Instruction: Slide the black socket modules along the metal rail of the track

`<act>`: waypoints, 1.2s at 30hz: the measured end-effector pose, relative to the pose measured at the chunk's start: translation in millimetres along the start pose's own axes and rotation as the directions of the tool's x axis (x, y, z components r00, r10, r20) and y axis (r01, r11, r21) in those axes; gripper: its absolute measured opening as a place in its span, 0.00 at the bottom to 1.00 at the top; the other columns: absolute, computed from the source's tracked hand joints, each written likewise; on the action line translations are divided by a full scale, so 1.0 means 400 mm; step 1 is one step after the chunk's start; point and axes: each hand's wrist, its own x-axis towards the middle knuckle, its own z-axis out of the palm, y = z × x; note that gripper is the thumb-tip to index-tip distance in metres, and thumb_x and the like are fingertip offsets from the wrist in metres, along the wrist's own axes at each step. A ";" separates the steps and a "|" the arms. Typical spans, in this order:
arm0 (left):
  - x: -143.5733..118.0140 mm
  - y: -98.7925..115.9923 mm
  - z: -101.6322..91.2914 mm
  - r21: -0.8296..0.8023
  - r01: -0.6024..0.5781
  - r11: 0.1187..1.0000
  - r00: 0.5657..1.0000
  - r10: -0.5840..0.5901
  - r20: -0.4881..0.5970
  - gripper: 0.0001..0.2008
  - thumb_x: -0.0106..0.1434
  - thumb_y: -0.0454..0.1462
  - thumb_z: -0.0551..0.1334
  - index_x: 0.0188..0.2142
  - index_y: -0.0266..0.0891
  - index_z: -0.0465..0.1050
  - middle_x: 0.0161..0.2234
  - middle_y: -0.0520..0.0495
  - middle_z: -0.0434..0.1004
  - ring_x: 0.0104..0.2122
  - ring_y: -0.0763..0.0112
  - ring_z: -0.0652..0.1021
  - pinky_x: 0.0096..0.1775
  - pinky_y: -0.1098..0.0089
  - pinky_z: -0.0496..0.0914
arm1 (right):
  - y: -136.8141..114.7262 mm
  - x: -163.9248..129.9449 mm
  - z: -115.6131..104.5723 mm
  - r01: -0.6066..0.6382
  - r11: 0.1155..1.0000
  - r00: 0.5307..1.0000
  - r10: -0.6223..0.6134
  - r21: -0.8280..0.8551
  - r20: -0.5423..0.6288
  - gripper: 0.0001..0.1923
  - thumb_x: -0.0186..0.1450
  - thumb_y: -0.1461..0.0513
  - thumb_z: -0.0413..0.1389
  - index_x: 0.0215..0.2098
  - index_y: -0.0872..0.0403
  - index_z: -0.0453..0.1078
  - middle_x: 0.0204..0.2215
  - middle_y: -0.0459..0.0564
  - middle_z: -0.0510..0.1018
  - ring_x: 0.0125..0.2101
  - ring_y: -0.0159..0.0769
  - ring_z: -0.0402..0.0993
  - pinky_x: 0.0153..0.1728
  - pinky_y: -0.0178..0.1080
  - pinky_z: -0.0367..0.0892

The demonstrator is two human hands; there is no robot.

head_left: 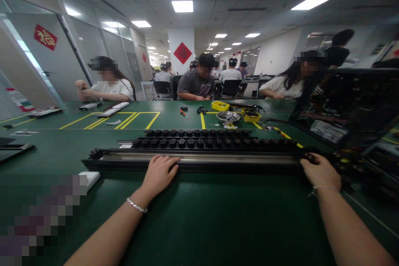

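A long black channel-shaped housing (237, 167), with a shiny metallic strip along its inside, lies crosswise on the green table in front of me. My left hand (159, 174) grips its near wall left of the middle, fingers bent over the rim and thumb apart. At the right end of the housing, my right hand (322, 170) is closed around something small and dark that I cannot make out. Just behind the housing sit two rows of round black socket modules (182, 144) on rails.
Farther back are an orange-handled screwdriver (184, 113), a metal bowl (228, 116) and a yellow bin (220, 106). A large dark panel with wiring (346, 104) stands at the right. Several people sit across the table, one person (199, 79) directly opposite. A white-ended strip (90, 178) lies left.
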 end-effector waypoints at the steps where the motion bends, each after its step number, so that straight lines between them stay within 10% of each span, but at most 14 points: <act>1: 0.000 0.000 -0.001 0.003 -0.001 1.000 1.000 0.001 0.003 0.13 0.66 0.41 0.53 0.47 0.49 0.72 0.37 0.51 0.77 0.41 0.65 0.75 0.52 0.58 0.58 | 0.003 0.005 0.002 0.007 1.000 1.000 -0.007 0.008 0.000 0.29 0.52 0.49 0.53 0.51 0.47 0.67 0.48 0.54 0.74 0.46 0.51 0.70 0.45 0.48 0.65; 36: 0.001 0.001 -0.007 0.016 0.011 1.000 1.000 -0.012 0.028 0.14 0.66 0.42 0.52 0.46 0.49 0.72 0.37 0.51 0.78 0.41 0.65 0.75 0.53 0.56 0.58 | 0.031 0.027 0.005 -0.123 0.979 0.976 0.149 0.162 -0.159 0.29 0.49 0.52 0.55 0.49 0.50 0.72 0.44 0.55 0.76 0.44 0.49 0.70 0.48 0.47 0.64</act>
